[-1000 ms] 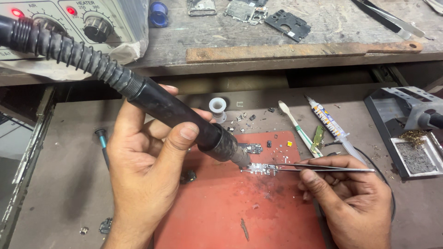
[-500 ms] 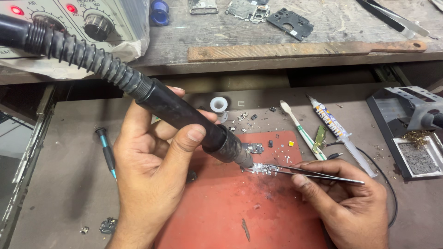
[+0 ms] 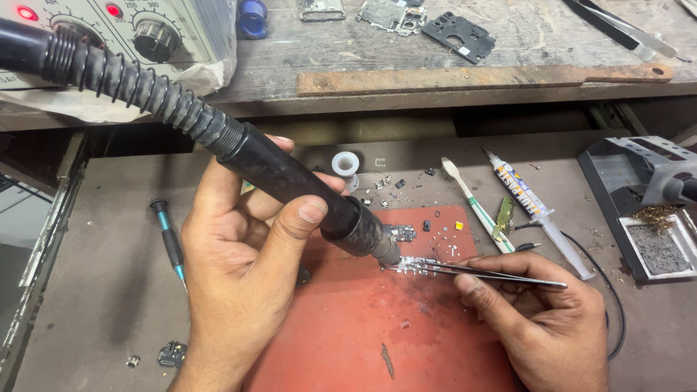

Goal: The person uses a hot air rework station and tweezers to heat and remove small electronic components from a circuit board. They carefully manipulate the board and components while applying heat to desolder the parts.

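My left hand [image 3: 239,290] grips a black hot-air wand [image 3: 290,181] with a ribbed hose, its nozzle pointing down at a small circuit board [image 3: 417,265] on the red mat [image 3: 363,327]. Thin metal tweezers [image 3: 494,274] are pinched in my right hand [image 3: 544,327], their tips resting on that small board right beside the nozzle. Tiny loose components lie scattered around the board on the mat.
A teal-tipped screwdriver [image 3: 168,239] lies left of my left hand. Toothbrush [image 3: 472,203], syringe tube [image 3: 534,207] and solder spool [image 3: 345,164] sit behind the mat. A soldering stand with sponge [image 3: 646,225] is at right. The rework station [image 3: 123,36] and phone parts [image 3: 457,33] sit on the upper shelf.
My right hand has drawn in closer with the tweezers, so less of their handle sticks out to the right. The wand's nozzle stays over the small board.
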